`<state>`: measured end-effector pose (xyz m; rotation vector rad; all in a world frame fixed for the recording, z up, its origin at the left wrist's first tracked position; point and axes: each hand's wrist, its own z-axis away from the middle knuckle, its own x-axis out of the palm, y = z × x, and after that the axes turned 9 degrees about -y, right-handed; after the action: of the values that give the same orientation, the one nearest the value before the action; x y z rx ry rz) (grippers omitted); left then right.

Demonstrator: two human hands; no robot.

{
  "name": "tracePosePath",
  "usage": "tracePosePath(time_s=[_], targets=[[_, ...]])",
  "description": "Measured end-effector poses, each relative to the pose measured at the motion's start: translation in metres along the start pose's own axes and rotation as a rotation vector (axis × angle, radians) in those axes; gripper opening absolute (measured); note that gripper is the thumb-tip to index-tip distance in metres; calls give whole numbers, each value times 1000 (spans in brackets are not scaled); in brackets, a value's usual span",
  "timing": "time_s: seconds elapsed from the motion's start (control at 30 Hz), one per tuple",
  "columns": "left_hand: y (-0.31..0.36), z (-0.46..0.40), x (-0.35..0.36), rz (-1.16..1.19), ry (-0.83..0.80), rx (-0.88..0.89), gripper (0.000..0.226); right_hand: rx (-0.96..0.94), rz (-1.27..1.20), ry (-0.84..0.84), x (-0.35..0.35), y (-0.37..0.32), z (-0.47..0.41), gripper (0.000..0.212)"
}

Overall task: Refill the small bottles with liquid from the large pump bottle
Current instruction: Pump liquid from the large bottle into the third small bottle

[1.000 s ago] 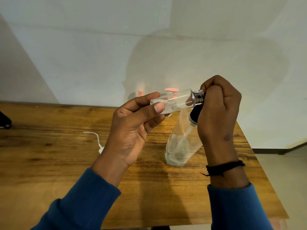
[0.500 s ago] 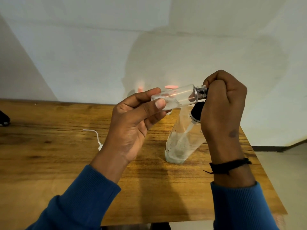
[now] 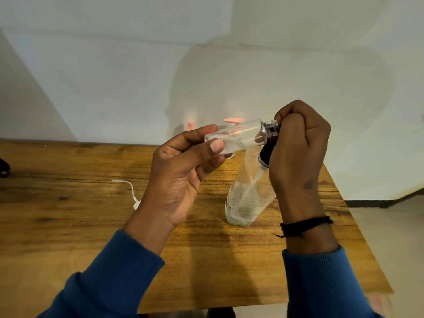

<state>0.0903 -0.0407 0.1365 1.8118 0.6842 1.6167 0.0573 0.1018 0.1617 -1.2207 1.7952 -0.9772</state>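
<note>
My left hand (image 3: 181,177) holds a small clear bottle (image 3: 243,134) on its side above the table, its open threaded neck pointing right. My right hand (image 3: 298,152) is closed over the pump head of the large pump bottle (image 3: 247,198), right at the small bottle's neck. The large bottle is clear with a black collar (image 3: 266,154) and a dip tube. It leans to the right with its base on the wooden table (image 3: 68,226) and has a little liquid at the bottom. The nozzle is hidden inside my fist.
Two pink items (image 3: 232,120) (image 3: 190,125) stand behind the small bottle, near the wall. A white cable (image 3: 128,187) lies on the table left of my left wrist. A dark object (image 3: 3,167) sits at the left edge. The table's right edge runs close to my right arm.
Both hands and the two bottles shifted only slightly. My right hand rose a little over the pump. Both grips are unchanged.
</note>
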Motion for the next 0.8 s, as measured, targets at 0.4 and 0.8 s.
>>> tracePosePath(time_s=[0.4,0.8], targets=[[0,0,0,2,1,-18,26,-45,72,-3,-4,0,0,22],[-2,-2,0,13,-15,-9,28,-69,118,11,-7,-1,-2,22]])
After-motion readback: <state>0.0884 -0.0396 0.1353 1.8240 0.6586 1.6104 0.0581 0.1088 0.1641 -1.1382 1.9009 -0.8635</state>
